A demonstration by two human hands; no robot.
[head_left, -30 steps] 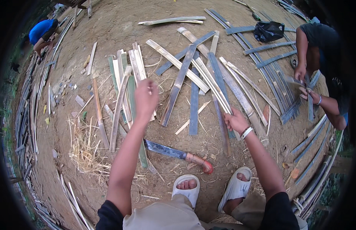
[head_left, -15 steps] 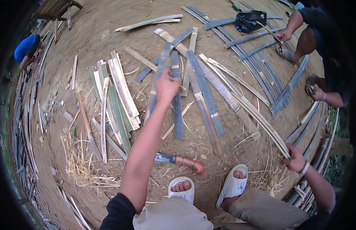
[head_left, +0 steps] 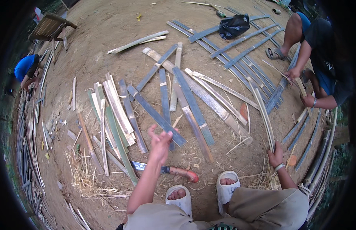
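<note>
My left hand [head_left: 160,147] is raised over the ground with fingers apart, holding nothing I can see. Just beyond its fingertips lies a dark split bamboo slat [head_left: 157,115], slanting across another one. Over on the right, my right hand [head_left: 275,156] grips the near end of a few thin, pale bamboo strips [head_left: 265,119], which point away from me. Several wider bamboo slats [head_left: 192,103] are spread on the dirt beyond my left hand. A machete [head_left: 180,171] with a reddish-ended handle rests between my left forearm and my feet.
Pale and green bamboo pieces [head_left: 116,107] lie at the left beside shavings [head_left: 91,178]. A bamboo lattice [head_left: 243,57] with a black plastic bag [head_left: 233,27] is at the far right. A co-worker [head_left: 319,50] crouches there holding bamboo; another person [head_left: 26,69] bends at far left.
My left hand has drawn nearer and opened; a slat now lies just beyond it. My right hand has shifted left, its strips pointing more straight ahead. The view has moved too.
</note>
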